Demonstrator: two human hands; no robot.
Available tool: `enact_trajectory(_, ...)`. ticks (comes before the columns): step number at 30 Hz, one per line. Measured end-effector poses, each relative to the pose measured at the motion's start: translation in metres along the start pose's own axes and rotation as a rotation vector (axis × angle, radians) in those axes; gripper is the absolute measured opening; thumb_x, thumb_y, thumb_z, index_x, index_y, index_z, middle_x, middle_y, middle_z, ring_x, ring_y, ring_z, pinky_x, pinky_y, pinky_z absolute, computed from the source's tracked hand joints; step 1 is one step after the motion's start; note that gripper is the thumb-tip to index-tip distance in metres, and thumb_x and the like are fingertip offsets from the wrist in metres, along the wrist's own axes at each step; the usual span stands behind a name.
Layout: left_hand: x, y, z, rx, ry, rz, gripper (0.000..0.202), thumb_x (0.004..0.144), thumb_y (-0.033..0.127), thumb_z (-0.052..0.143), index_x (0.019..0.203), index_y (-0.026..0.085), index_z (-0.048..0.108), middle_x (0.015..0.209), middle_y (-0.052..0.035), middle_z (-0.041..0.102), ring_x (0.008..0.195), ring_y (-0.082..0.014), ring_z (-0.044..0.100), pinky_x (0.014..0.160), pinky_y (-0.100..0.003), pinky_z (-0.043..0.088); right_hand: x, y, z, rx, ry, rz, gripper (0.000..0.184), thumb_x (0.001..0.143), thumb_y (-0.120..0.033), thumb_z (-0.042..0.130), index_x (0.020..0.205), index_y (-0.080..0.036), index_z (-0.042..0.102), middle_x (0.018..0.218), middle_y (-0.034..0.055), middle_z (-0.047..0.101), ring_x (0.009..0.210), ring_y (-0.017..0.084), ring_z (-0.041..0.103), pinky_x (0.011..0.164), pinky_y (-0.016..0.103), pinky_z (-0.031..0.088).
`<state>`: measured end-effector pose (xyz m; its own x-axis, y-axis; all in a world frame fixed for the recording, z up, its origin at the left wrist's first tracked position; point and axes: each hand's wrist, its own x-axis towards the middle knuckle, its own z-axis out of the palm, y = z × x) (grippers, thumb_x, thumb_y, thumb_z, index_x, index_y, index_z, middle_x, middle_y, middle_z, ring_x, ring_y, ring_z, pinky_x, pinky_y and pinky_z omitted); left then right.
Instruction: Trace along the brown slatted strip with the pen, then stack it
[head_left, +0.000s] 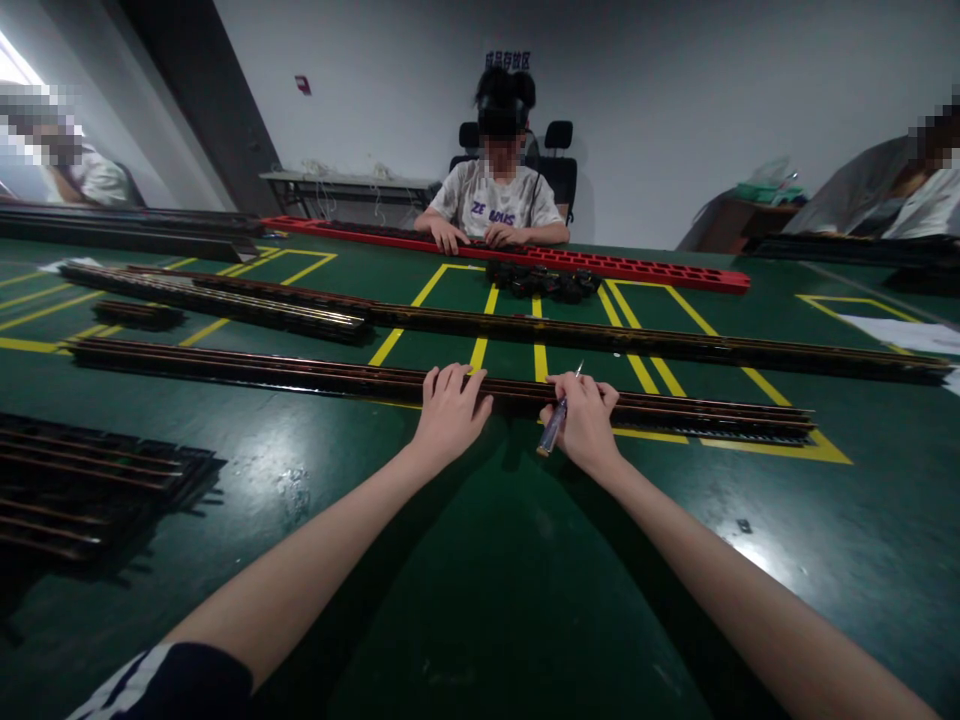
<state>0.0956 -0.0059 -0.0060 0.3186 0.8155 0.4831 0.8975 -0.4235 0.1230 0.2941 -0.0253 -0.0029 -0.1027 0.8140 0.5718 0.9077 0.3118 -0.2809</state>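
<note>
The forearms lie nearest the camera, above the green tabletop. A long dark strip lies on it beneath both hands, long axis left to right. Left hand: fingers over the strip's middle; whether they grip cannot be told. Right hand: fingers clamped on a pointed tool, nearer the strip's right end. Right-hand contact with the strip is hidden; the tool's type is unclear.
</note>
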Motion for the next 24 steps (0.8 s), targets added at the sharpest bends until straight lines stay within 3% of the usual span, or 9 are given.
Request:
enact_trajectory(9, 0.0004, 0.0, -0.0005, -0.019, 0.009, 0.0, 0.04, 0.094, 0.035, 0.038, 0.124, 0.015, 0.053, 0.126, -0.0109, 0.056, 0.123, -0.0253, 0.044, 0.108, -0.048, 0.026, 0.0007, -0.0023, 0.003, 0.055, 0.057, 0.082, 0.019, 0.067, -0.015, 0.049, 0.078, -0.023, 0.035, 0.093, 0.0064, 0.068, 0.089, 0.027, 0.054, 0.083, 0.041, 0.027)
enact_trajectory(17, 0.0002, -0.0005, 0.0009, -0.013, 0.026, 0.0, 0.039, 0.094, 0.035, 0.036, 0.123, 0.016, 0.054, 0.124, -0.0108, 0.057, 0.121, -0.0251, 0.045, 0.108, -0.047, 0.026, -0.0015, 0.0015, -0.0005, 0.069, 0.102, 0.114, 0.024, 0.063, -0.002, 0.039, 0.074, -0.023, 0.033, 0.1, 0.0045, 0.069, 0.093, 0.026, 0.053, 0.081, 0.041, 0.027)
enact_trajectory(24, 0.0002, 0.0004, -0.001, -0.015, 0.006, -0.003, 0.039, 0.094, 0.034, 0.036, 0.123, 0.016, 0.054, 0.124, -0.0105, 0.057, 0.121, -0.0251, 0.045, 0.108, -0.048, 0.026, -0.0023, -0.0014, -0.0028, 0.023, 0.048, 0.004, 0.02, 0.067, -0.011, 0.05, 0.074, -0.023, 0.035, 0.102, 0.0075, 0.067, 0.097, 0.026, 0.054, 0.083, 0.041, 0.028)
